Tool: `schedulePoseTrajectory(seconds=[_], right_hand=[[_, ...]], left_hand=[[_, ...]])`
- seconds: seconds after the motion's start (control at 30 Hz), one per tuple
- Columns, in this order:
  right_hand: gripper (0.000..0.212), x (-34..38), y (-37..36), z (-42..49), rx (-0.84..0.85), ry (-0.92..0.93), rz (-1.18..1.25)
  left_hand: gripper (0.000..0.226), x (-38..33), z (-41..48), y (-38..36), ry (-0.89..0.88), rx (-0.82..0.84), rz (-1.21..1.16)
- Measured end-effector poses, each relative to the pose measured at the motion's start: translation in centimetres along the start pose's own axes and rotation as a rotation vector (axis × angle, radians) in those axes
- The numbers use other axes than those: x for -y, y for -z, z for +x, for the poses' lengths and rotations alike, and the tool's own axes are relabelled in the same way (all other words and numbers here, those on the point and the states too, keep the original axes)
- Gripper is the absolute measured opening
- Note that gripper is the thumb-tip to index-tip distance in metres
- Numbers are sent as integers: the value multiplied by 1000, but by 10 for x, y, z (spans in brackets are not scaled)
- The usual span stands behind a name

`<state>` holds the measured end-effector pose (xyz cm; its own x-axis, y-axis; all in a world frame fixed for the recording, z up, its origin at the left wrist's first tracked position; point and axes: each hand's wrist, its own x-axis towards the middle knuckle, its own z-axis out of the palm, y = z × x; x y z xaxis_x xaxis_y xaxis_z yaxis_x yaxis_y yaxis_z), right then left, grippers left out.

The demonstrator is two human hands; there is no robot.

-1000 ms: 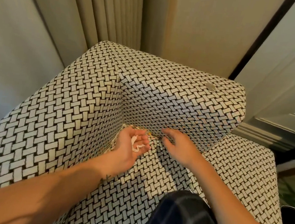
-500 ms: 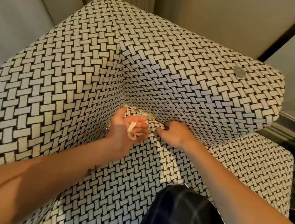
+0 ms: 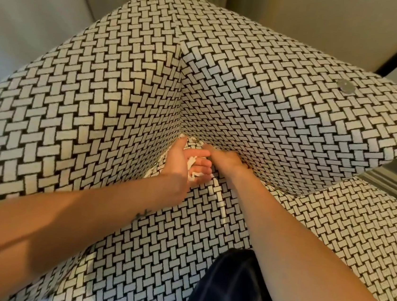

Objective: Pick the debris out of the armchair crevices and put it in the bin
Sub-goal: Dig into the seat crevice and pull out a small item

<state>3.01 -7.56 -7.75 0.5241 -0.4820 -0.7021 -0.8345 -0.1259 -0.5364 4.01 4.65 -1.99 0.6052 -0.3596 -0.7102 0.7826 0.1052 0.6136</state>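
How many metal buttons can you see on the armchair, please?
1: a round metal button on the armchair's upper right cushion edge. Others may be hidden out of view.

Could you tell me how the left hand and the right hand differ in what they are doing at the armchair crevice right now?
The left hand is curled around crumpled white debris, its fingers closed on it; no debris shows in the right hand. The left hand sits over the seat beside the corner, while the right hand's fingertips press into the crevice under the backrest. Both are bare and nearly touching at the same corner.
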Motion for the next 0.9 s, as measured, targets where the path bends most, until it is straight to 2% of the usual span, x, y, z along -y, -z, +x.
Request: schedulePoseTrajectory(seconds=[0.07,0.17,0.27,0.4,0.53,0.7,0.9], right_hand=[[94,2,-6,5,-55,-38,32],[63,1,-14,10,-293,-50,-202],[57,-2,-18,6,-427,-14,-276],[46,-8,-19,8,-457,31,-226],[43,-15,-24,10,-532,94,-179],[40,-21,-21,4,-567,203,2],[38,-32,-10,-4,-418,316,354]], left_hand=[[67,-1,1,1,2,-6,-17],[65,0,1,1,7,-13,4],[61,3,-1,2,18,-25,16],[57,6,-3,2,3,-41,22],[57,6,-3,1,4,-48,41],[56,6,-3,2,3,-63,54],[52,7,-5,3,-38,-44,89]])
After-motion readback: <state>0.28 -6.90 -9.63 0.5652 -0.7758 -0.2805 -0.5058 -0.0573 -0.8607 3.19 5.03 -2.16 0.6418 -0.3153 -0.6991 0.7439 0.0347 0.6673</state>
